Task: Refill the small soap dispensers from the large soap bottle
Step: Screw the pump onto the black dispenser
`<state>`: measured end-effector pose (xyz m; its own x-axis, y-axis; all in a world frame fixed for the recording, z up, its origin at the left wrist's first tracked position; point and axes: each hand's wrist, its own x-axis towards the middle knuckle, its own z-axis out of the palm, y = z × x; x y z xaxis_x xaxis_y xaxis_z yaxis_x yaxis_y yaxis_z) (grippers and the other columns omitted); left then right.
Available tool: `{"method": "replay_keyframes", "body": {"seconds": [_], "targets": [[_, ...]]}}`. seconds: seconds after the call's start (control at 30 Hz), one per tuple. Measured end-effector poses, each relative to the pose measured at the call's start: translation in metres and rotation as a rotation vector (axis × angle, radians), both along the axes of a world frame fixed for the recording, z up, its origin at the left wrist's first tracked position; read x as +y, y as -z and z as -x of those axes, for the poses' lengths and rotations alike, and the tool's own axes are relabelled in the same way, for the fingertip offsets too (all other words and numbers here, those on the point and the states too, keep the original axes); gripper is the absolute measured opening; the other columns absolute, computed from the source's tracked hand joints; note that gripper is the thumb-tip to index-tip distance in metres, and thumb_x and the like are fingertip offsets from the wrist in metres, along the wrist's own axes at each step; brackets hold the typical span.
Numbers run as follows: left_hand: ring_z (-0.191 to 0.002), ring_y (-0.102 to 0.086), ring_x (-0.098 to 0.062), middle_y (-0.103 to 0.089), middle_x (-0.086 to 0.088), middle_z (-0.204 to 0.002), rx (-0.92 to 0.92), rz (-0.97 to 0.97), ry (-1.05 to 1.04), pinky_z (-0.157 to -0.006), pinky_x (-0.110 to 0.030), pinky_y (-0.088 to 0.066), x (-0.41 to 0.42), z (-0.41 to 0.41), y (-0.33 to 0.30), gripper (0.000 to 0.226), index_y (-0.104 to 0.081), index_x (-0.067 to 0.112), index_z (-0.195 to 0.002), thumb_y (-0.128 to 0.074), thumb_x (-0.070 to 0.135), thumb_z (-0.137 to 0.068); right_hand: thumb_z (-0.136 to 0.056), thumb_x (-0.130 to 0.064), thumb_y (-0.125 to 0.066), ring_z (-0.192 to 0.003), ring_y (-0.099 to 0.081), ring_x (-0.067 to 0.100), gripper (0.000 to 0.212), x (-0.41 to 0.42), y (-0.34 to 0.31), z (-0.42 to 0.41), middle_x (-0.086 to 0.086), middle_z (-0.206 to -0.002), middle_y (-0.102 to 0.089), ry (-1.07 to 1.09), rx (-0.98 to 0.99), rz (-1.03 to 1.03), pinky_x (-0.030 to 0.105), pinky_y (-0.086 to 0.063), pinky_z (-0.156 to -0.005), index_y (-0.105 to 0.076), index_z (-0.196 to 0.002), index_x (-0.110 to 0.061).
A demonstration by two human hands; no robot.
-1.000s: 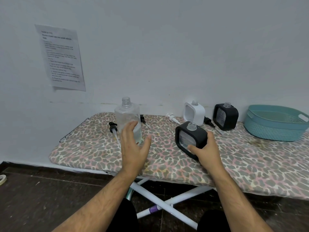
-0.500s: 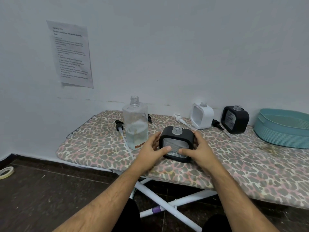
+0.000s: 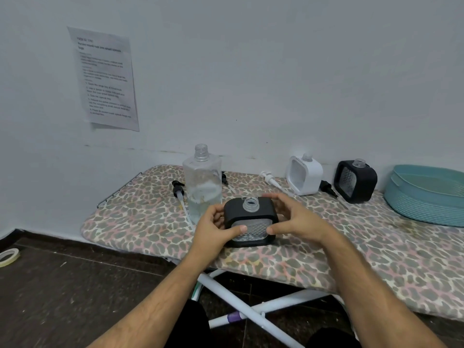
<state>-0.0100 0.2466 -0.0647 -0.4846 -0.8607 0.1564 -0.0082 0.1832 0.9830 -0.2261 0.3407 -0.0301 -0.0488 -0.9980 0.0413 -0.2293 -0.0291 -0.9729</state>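
A small black soap dispenser (image 3: 251, 217) with an open neck stands on the leopard-print board (image 3: 150, 217), near its front edge. My left hand (image 3: 213, 229) grips its left side, thumb on the clear front. My right hand (image 3: 293, 219) is at its right side: the thumb tip touches the front, and the fingers spread loosely behind the top corner with a gap to the palm. The large clear soap bottle (image 3: 202, 187), uncapped and partly full, stands just behind to the left. A white dispenser (image 3: 305, 177) and a second black dispenser (image 3: 355, 182) stand uncapped near the wall.
Loose pump heads lie on the board: a black one (image 3: 178, 189) left of the bottle, a white one (image 3: 270, 179), and another black one (image 3: 327, 188) between the far dispensers. A teal basket (image 3: 426, 194) sits at the right. A tape roll (image 3: 7, 257) lies on the floor.
My right hand carried the black dispenser leftward to stand in front of the large bottle. My left hand came onto its left side. My right fingers have now loosened.
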Motion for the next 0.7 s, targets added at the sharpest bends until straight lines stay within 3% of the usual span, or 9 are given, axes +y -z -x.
{"method": "replay_keyframes", "body": {"seconds": [0.1, 0.2, 0.33, 0.53, 0.7], "targets": [[-0.107, -0.067, -0.018, -0.068, -0.006, -0.115, 0.023, -0.005, -0.063, -0.096, -0.042, -0.055, 0.001, -0.006, 0.003, 0.060, -0.056, 0.015, -0.112, -0.092, 0.016, -0.064, -0.071, -0.010, -0.080, -0.122, -0.059, 0.012, 0.072, -0.006, -0.019, 0.014, 0.000, -0.133, -0.060, -0.020, -0.007, 0.002, 0.032, -0.048, -0.102, -0.050, -0.135, -0.025], [-0.104, -0.068, -0.020, -0.067, -0.009, -0.113, 0.081, -0.030, -0.125, -0.089, -0.041, -0.057, 0.003, -0.007, 0.005, 0.053, -0.053, 0.016, -0.108, -0.088, 0.006, -0.069, -0.083, -0.016, -0.077, -0.113, -0.064, 0.015, 0.048, -0.027, -0.028, 0.020, 0.004, -0.126, -0.064, 0.169, 0.041, 0.058, 0.030, -0.054, -0.089, -0.057, -0.126, -0.023], [-0.092, -0.069, -0.007, -0.067, -0.004, -0.108, 0.094, -0.004, -0.172, -0.074, -0.022, -0.057, 0.007, -0.002, 0.005, 0.050, -0.052, 0.019, -0.105, -0.085, 0.005, -0.071, -0.089, -0.022, -0.073, -0.104, -0.065, 0.019, 0.028, -0.067, -0.027, 0.017, 0.004, -0.113, -0.066, 0.311, 0.157, 0.096, 0.039, -0.058, -0.083, -0.063, -0.115, -0.020], [-0.100, -0.069, -0.012, -0.070, 0.001, -0.108, 0.103, 0.014, -0.184, -0.085, -0.031, -0.056, 0.009, -0.004, 0.007, 0.055, -0.054, 0.022, -0.110, -0.088, 0.007, -0.069, -0.088, -0.017, -0.071, -0.091, -0.065, 0.015, 0.021, -0.118, -0.020, 0.004, 0.002, -0.102, -0.068, 0.337, 0.284, 0.123, 0.027, -0.054, -0.070, -0.068, -0.109, -0.014], [-0.101, -0.069, -0.009, -0.072, 0.006, -0.106, 0.123, 0.018, -0.262, -0.088, -0.032, -0.055, 0.009, -0.001, 0.009, 0.055, -0.056, 0.022, -0.107, -0.089, 0.006, -0.066, -0.088, -0.015, -0.069, -0.090, -0.065, 0.014, 0.019, -0.156, -0.011, 0.003, 0.000, -0.100, -0.069, 0.297, 0.351, 0.097, 0.025, -0.049, -0.073, -0.069, -0.107, -0.014]]}}
